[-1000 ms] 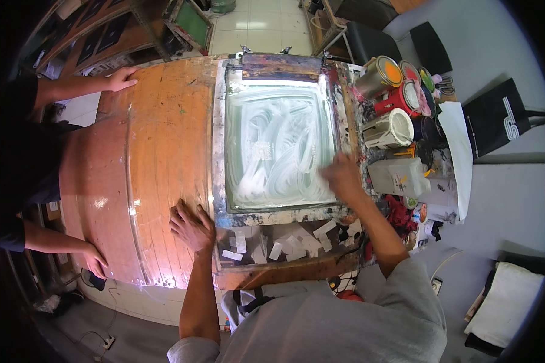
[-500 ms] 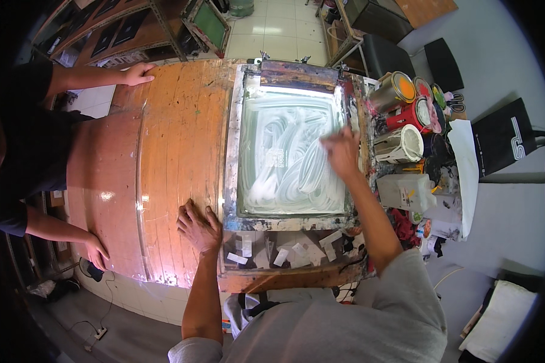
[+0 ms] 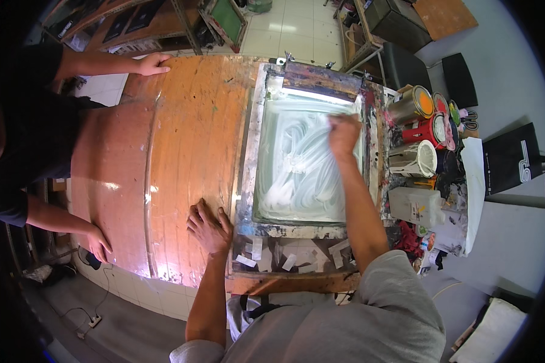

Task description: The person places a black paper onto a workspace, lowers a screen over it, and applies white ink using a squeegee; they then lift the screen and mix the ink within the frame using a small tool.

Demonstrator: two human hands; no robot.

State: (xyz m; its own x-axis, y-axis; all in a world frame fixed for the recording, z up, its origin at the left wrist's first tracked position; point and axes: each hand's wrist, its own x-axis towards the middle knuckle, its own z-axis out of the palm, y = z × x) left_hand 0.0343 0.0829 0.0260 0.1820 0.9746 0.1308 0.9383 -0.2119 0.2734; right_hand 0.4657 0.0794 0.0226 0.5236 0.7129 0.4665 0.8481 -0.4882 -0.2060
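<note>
A screen-printing frame point(image 3: 297, 231) lies on the table, its mesh point(image 3: 284, 175) smeared with whitish, swirling streaks. Over the far right part of the mesh is my right hand point(image 3: 345, 136), fingers curled together and slightly blurred. Whatever it may hold is hidden. My left hand point(image 3: 212, 228) rests on the wooden board point(image 3: 194, 133) left of the frame, fingers apart and nothing in them. A dark wooden bar point(image 3: 321, 78) with clamps runs along the frame's far edge.
Along the right edge stand open paint cans point(image 3: 415, 104), a white bucket point(image 3: 421, 157) and a whitish plastic container point(image 3: 415, 206). Scraps point(image 3: 289, 261) lie below the frame. At far left, a co-worker's hands point(image 3: 154, 63) hold the board's edges.
My right hand has moved farther away and a little left across the mesh. My left hand stays on the board. The whole view has shifted slightly.
</note>
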